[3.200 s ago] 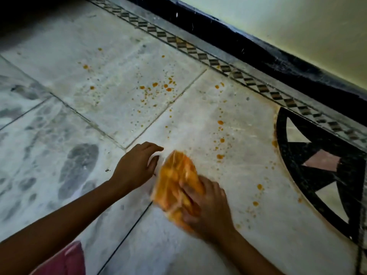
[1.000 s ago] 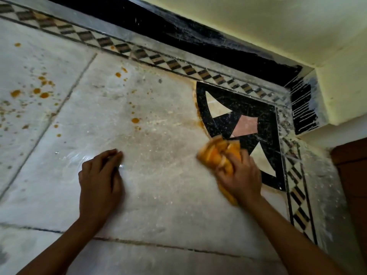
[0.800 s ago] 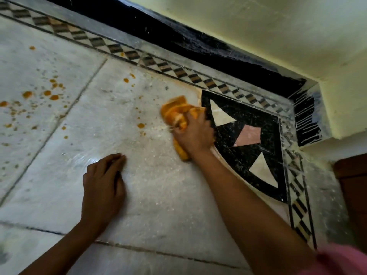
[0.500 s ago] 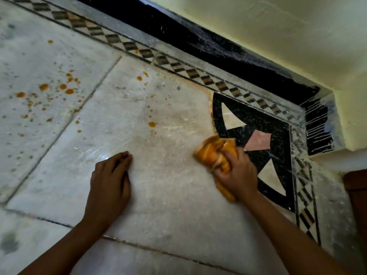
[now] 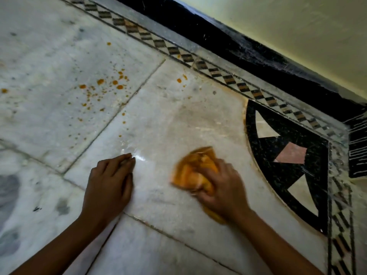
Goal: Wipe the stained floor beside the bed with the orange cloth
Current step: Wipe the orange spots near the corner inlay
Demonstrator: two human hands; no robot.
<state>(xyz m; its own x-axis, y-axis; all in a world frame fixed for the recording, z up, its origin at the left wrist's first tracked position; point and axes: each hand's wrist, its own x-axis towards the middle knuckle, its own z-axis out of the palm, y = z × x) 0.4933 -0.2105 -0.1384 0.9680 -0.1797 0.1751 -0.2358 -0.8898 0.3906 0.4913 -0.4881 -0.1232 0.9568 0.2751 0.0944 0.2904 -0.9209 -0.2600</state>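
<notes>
My right hand grips the bunched orange cloth and presses it on a pale marble floor tile; both are motion-blurred. My left hand rests flat on the same tile to the left of the cloth, fingers straight and together. Orange stain spots are scattered over the neighbouring tile at upper left, and a few more spots lie near the patterned border. The bed is out of sight.
A black inlaid corner panel with pink and cream pieces lies right of the cloth. A checkered border strip and a black skirting run along the yellow wall. Grey blotches mark the tiles at left.
My right hand has slid the cloth left and nearer, away from the black inlay. The orange spot that lay above the cloth is gone. My left hand stays planted; the view has shifted.
</notes>
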